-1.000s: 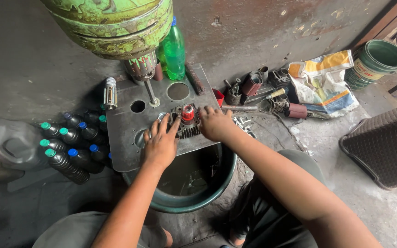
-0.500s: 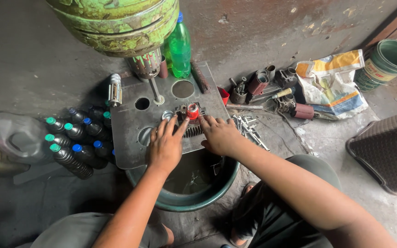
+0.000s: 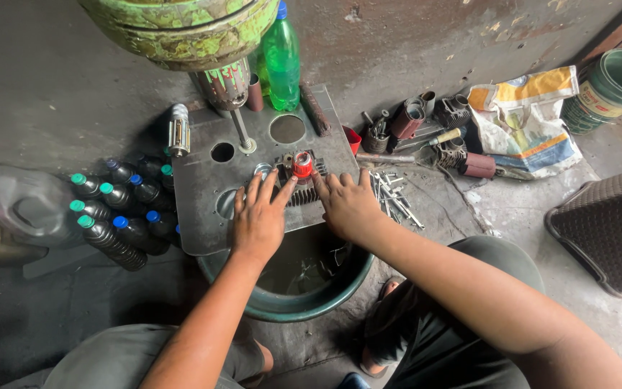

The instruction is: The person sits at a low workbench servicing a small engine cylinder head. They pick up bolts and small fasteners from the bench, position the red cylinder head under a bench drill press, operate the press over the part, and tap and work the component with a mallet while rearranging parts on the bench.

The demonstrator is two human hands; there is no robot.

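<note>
A dark finned metal engine part (image 3: 302,189) with a red cap (image 3: 302,166) on top lies on a grey steel plate (image 3: 203,223) pierced by round holes. My left hand (image 3: 259,216) rests flat on the plate, its fingers touching the part's left side. My right hand (image 3: 345,202) presses against the part's right side, fingers spread. Both hands steady the part between them. The plate sits over a green basin (image 3: 304,302).
A green drill press head (image 3: 181,29) hangs above the plate, with a green plastic bottle (image 3: 281,57) behind it. Several dark bottles with green and blue caps (image 3: 113,216) lie left. Loose bolts (image 3: 391,198), metal parts (image 3: 433,122), a bag (image 3: 523,119), a green bucket (image 3: 610,86) and a dark crate (image 3: 610,227) are right.
Both hands have slid slightly outward from the finned part, so the red cap now shows between them. The camera has shifted a little to the left.
</note>
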